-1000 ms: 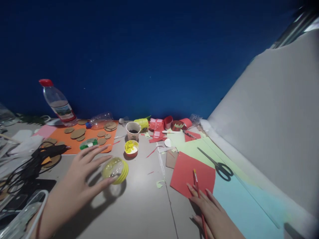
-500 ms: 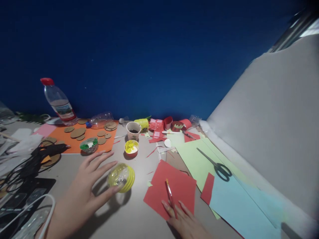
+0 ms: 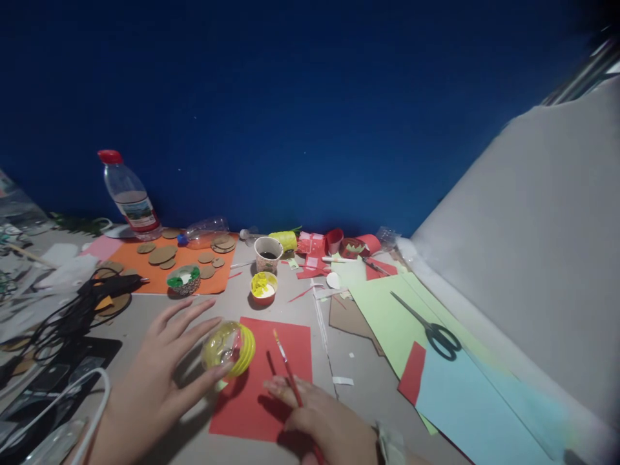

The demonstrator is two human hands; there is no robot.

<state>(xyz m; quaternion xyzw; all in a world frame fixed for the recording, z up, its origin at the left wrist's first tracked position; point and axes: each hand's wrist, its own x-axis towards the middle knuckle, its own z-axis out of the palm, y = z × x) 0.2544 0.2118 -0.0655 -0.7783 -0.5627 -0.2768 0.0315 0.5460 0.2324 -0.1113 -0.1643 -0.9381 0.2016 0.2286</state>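
My left hand [image 3: 150,378] curves its fingers and thumb around a clear plastic bottle piece [image 3: 223,349] banded with yellow rings. This piece sits over the left part of a red paper sheet [image 3: 261,413]. In my right hand [image 3: 322,413] is a thin paintbrush [image 3: 287,365] with a red handle, its bristles pointing up and away. That hand lies over the sheet's right edge, its fingertips above the paper. Beyond them stand a small cup with yellow paint [image 3: 264,289] and a paper cup of dark liquid [image 3: 268,254].
Scissors [image 3: 436,332] lie on green [image 3: 382,310] and blue paper [image 3: 477,394] at right. At left are a green-painted cup [image 3: 184,281], cardboard discs [image 3: 163,256] on orange paper [image 3: 140,281], a glue gun [image 3: 116,284] with tangled cable, and a bottle [image 3: 133,203]. A blue wall rises behind.
My right hand has moved left with the paintbrush, and the red sheet has shifted left with it, now partly under the bottle piece. Left hand keeps its grip; the view has turned slightly.
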